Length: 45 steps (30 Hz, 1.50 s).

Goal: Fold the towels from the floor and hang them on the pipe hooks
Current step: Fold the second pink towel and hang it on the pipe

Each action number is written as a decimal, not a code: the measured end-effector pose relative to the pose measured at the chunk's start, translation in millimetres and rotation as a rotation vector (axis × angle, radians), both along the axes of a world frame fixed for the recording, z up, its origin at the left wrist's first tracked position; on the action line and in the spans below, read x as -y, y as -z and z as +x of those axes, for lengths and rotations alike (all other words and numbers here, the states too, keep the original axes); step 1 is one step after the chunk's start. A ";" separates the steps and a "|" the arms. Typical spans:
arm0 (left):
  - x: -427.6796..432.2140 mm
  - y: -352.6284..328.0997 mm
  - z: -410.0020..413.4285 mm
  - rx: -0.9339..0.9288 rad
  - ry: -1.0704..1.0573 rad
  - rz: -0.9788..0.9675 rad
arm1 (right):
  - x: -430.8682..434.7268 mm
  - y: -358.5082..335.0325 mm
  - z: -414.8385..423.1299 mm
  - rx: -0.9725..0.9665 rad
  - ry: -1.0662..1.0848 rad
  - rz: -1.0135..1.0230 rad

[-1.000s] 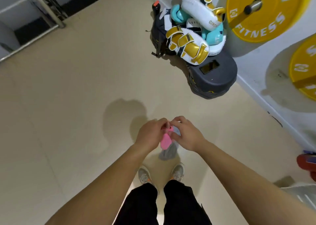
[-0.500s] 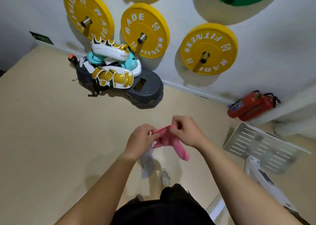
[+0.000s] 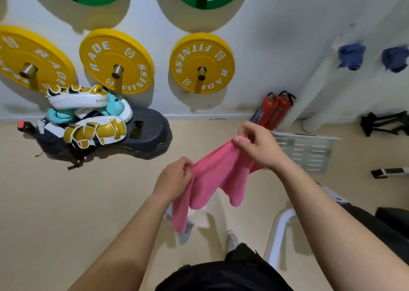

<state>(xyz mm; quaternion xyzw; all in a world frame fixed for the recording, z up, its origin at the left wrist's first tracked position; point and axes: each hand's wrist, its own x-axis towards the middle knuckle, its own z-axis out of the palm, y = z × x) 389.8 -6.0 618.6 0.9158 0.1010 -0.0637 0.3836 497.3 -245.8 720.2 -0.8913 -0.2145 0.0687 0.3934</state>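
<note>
Your left hand [image 3: 174, 181] and right hand [image 3: 257, 145] pinch the unfolded pink terry towel [image 3: 215, 180] — two blue towels [image 3: 352, 56] already hang.

Both hands hold a pink towel [image 3: 215, 175] stretched between them above the beige floor [image 3: 66, 202]. The left hand [image 3: 174, 180] pinches its lower left corner; the right hand [image 3: 257, 145] grips the upper edge, higher and farther right. The cloth sags in folds between them. On the far wall hang yellow weight plates [image 3: 117, 60] and green ones above. Boxing pads [image 3: 88, 116] are piled on a dark step platform [image 3: 150, 136] at the wall's foot. Two red fire extinguishers [image 3: 272, 109] stand to the right, beside white pipes [image 3: 321, 85] where two blue towels [image 3: 352, 56] hang.
</note>
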 end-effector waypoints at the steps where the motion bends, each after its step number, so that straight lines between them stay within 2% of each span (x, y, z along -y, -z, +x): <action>1: 2.6 2.0 0.2 -0.022 0.016 0.019 | 9.3 -0.7 1.4 0.007 0.044 0.025; 4: 15.4 2.7 6.1 -0.012 0.014 0.030 | 41.6 -1.1 10.7 0.046 0.176 0.059; 8: 50.0 -13.0 27.0 0.119 -0.027 -0.001 | 82.6 0.3 23.1 0.131 0.259 -0.005; 11: 92.4 -30.4 47.0 0.228 0.065 0.034 | 93.8 6.9 22.4 0.101 0.191 -0.090; 16: 163.0 -51.0 67.9 0.316 0.125 0.046 | 101.3 23.6 12.4 -0.139 0.035 -0.039; 20: 190.8 -56.2 68.9 0.330 0.149 0.075 | 123.0 36.2 11.2 -0.156 0.000 -0.036; 22: 198.9 -56.5 69.4 0.308 0.122 0.017 | 135.9 37.6 12.0 -0.148 0.031 -0.004; 25: 206.2 -51.7 69.5 0.268 0.102 -0.065 | 151.2 31.0 17.6 -0.120 0.056 0.018; 36: 169.9 -34.4 51.4 0.142 0.000 -0.035 | 217.5 4.8 63.8 0.022 0.257 0.021; 41: 150.2 -42.3 52.2 0.184 -0.057 -0.030 | 236.9 6.2 65.4 0.010 0.326 0.018; 45: 160.9 -57.9 63.2 0.227 -0.049 -0.058 | 228.7 14.8 60.0 -0.027 0.290 0.040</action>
